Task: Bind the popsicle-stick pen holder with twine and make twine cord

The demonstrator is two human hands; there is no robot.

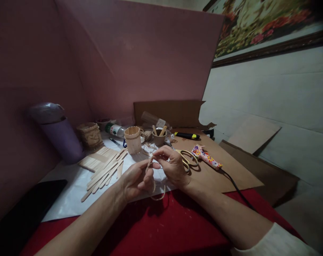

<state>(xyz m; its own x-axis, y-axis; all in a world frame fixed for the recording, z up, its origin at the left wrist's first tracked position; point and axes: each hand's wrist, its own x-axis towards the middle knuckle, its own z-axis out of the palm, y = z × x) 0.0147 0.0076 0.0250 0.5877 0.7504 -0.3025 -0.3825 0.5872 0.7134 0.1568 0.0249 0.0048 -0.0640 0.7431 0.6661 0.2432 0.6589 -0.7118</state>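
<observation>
Head view: thin beige twine [149, 164] was held narrowly between fingers of left hand [140, 177] and fingertips of right hand [173, 166], above white sheet [62, 199]; its loose part was hung in curve below. Gold-coloured metal scissors [188, 164] were placed just beside right hand. Flat pale wooden sticks [105, 174] were heaped near left hand. Round pale wooden cup [133, 143] was seen behind hands.

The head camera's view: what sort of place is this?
Probably a craft corner in a home, judging by the loose wooden sticks, what looks like a flower-patterned glue gun, and the framed floral picture on the wall.
</observation>
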